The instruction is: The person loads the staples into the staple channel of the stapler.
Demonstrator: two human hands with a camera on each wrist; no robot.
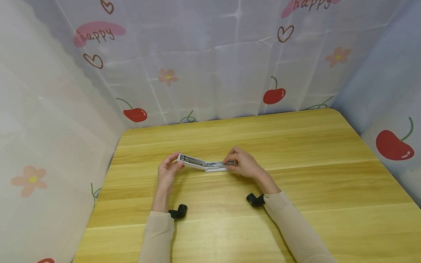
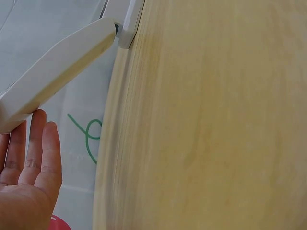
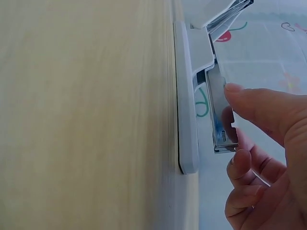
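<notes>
Short of the table's (image 1: 230, 122) far edge, my left hand (image 1: 166, 174) grips the opened stapler (image 1: 194, 162) and my right hand (image 1: 246, 164) pinches its magazine (image 3: 218, 105), seemingly mid-adjustment; the next move needs steadiness.

Smooth plastic stapler (image 1: 208, 167), glossy metal rail (image 3: 218, 105)

In the head view, we read "happy" (image 1: 97, 34) in handwritten letters over a pink patch (image 1: 119, 29) on the curtain (image 1: 210, 69), upper left; we read the same word, cut by the top edge, upper right.
</notes>
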